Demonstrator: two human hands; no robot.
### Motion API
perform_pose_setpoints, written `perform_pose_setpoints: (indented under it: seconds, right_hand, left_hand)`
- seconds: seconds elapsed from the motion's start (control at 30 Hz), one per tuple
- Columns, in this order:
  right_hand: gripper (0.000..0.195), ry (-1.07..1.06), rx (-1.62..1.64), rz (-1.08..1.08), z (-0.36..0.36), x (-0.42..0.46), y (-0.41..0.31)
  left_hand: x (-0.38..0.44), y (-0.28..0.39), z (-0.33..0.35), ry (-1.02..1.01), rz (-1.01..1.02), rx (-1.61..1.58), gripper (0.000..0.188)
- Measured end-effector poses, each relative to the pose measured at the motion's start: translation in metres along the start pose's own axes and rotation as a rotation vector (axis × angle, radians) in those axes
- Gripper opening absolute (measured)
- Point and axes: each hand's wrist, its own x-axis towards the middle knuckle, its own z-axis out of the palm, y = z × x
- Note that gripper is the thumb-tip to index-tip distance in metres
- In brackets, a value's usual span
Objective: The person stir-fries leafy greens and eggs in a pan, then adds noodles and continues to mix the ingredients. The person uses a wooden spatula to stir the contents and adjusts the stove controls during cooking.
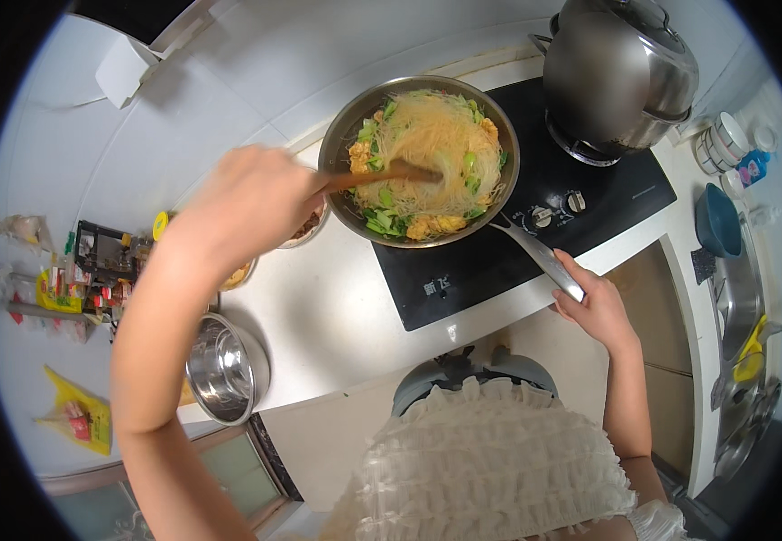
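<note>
My left hand [256,196] grips a wooden spatula [377,176], blurred by motion, whose far end rests among thin noodles [425,132]. Around the noodles lie green leafy vegetables [384,220] and pieces of cooked egg [435,226]. All of this fills a steel frying pan [509,162] above the left side of a black glass cooktop [458,291]. The pan's metal handle [536,257] points toward me, and my right hand [597,301] is closed around its end. The burner under the pan is hidden.
A large lidded steel pot [668,74] stands on the right burner. Left on the white counter [310,338] are a steel bowl [225,372], partly hidden food dishes and several condiments [103,291]. At right, a blue-green basin [719,220] stands beside the sink [746,284].
</note>
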Motion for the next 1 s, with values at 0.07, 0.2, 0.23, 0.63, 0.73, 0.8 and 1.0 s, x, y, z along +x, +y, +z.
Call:
perform_pose_setpoints:
  seconds: [0.07, 0.2, 0.23, 0.63, 0.73, 0.8, 1.0]
  right_hand:
    - [0.056, 0.011, -0.001, 0.017, -0.001, -0.001, -0.005]
    - [0.057, -0.005, 0.034, -0.022, 0.005, 0.001, 0.001]
    - [0.057, 0.004, 0.048, -0.044, 0.006, 0.002, 0.005]
    - [0.057, 0.000, 0.010, -0.010, 0.000, 0.001, -0.009]
    - [0.057, 0.043, 0.007, -0.048, 0.002, 0.000, 0.002]
    - [0.057, 0.047, 0.008, -0.071, 0.004, 0.001, 0.000]
    - [0.057, 0.030, -0.015, -0.037, 0.000, 0.001, -0.003]
  left_hand:
    - [-0.004, 0.001, -0.009, -0.058, -0.021, -0.043, 0.020]
    - [0.012, -0.011, 0.017, 0.087, 0.058, 0.033, 0.018]
    - [0.021, -0.016, 0.016, 0.150, 0.092, 0.055, 0.018]
    - [0.059, -0.004, -0.034, -0.113, 0.034, -0.212, 0.021]
    - [0.061, -0.007, -0.077, -0.303, -0.075, -0.321, 0.025]
    - [0.053, -0.020, -0.089, -0.333, -0.108, -0.382, 0.026]
    - [0.077, -0.028, -0.034, -0.319, -0.105, -0.500, 0.026]
